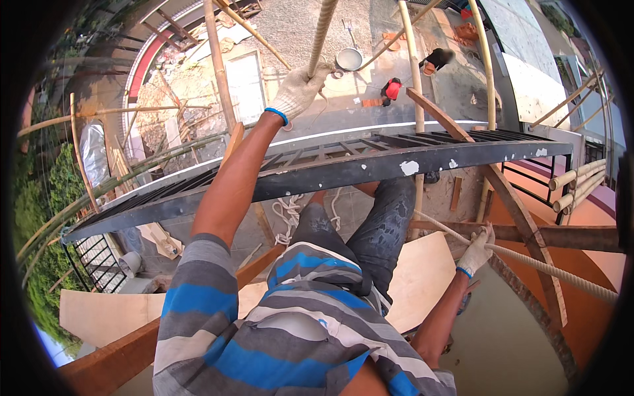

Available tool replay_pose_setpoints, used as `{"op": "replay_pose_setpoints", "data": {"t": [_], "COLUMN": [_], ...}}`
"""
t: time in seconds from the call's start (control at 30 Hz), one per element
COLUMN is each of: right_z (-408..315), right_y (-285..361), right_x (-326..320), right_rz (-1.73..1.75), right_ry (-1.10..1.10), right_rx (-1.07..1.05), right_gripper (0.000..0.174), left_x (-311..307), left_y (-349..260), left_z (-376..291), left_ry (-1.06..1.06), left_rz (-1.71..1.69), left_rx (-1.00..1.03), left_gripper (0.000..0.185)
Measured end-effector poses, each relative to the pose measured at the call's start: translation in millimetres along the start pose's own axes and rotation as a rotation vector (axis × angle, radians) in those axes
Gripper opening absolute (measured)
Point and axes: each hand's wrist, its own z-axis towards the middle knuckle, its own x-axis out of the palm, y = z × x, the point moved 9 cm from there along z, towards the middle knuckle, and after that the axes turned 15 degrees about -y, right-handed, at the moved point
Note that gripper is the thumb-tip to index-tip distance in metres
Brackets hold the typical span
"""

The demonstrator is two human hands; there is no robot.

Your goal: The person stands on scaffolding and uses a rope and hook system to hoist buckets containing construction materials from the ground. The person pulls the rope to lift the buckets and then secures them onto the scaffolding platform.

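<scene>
My left hand point(301, 91), in a white knitted glove with a blue cuff, is closed around a thick twisted rope point(324, 32) beyond the railing. That rope runs up out of the top of the view. Low on the right, my gloved right hand point(476, 251) grips another stretch of rope point(550, 273), which slants from beside my leg to the right rim. Whether both stretches are one rope I cannot tell. Between my hands runs a black metal railing point(342, 174) with chipped paint. A loose white rope point(286, 215) lies in a heap near my legs.
Bamboo poles point(413, 59) stand outside the railing. Wooden beams point(525, 237) cross at right, and another beam point(114, 351) runs lower left. Plywood sheets point(421, 277) lie beside me. Far below are a person in red point(392, 90), a person in black point(437, 60) and a round basin point(349, 59).
</scene>
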Motion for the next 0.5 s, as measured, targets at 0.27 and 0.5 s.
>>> {"op": "replay_pose_setpoints", "data": {"t": [0.27, 0.5], "right_z": [9.1, 0.9], "right_y": [28.8, -12.3], "right_x": [54.7, 90.3], "right_rz": [0.028, -0.021], "right_ry": [0.104, 0.245], "right_rx": [-0.099, -0.039], "right_gripper": [0.031, 0.029], "left_x": [-10.6, -31.1], "left_y": [81.0, 58.0], "left_z": [-6.4, -11.0], "left_ry": [0.037, -0.130], "left_rz": [0.184, 0.097], "left_rx": [-0.167, -0.144], "left_gripper": [0.049, 0.050]}}
